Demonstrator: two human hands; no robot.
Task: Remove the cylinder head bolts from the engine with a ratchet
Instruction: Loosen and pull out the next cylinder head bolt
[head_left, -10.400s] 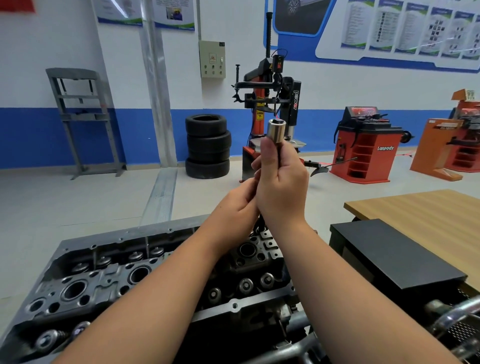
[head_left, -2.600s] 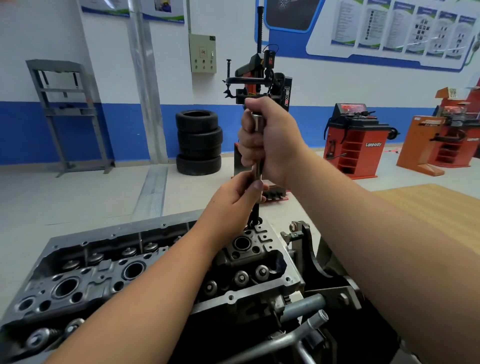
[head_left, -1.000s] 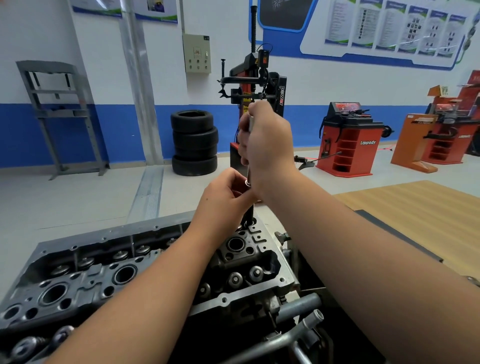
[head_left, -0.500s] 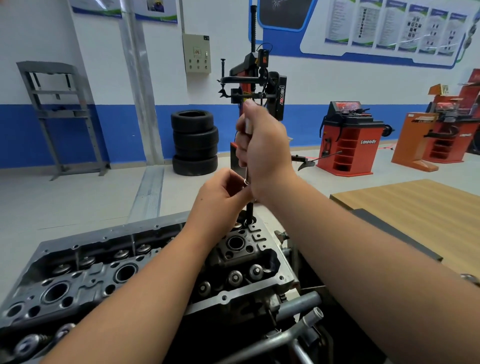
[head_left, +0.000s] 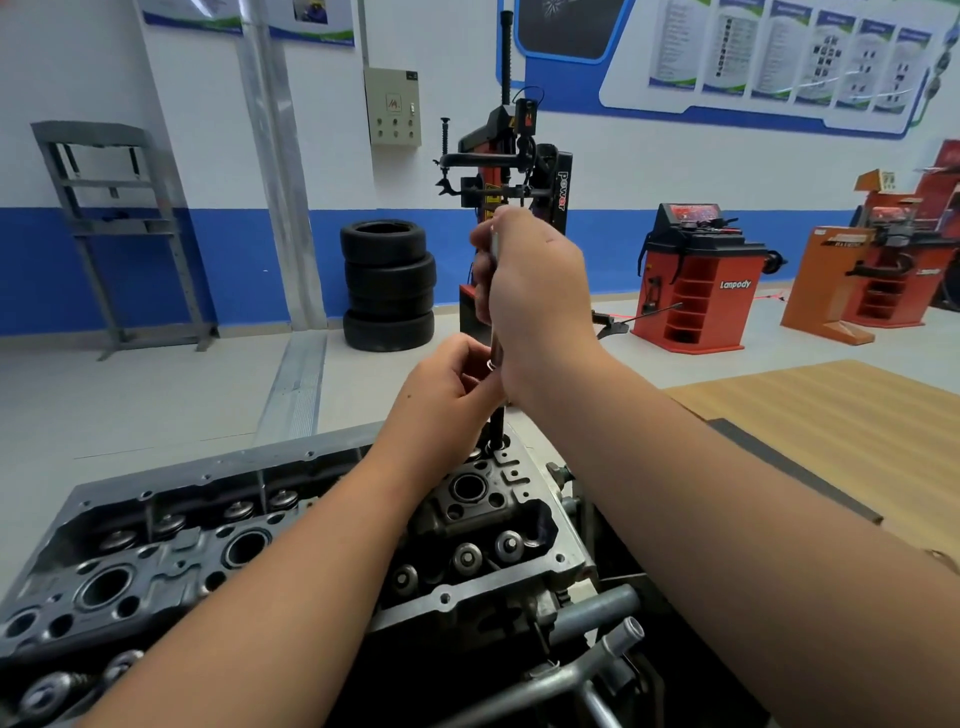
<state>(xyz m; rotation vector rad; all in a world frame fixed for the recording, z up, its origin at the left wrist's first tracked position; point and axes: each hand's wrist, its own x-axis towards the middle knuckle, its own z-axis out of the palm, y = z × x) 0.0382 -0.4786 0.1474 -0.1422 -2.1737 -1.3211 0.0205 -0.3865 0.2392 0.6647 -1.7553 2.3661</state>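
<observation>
Gripping the tool upright, right hand curls round its top; left hand pinches the shaft above a bolt hole at the cylinder head corner. Keep it vertical, seated squarely before turning

A stack of black tyres stands on the floor left of centre, against the blue-banded wall. Behind the centre rises a red and black tyre changer. A red wheel balancer stands at right, a grey metal frame at far left, and a wooden surface at lower right.
</observation>
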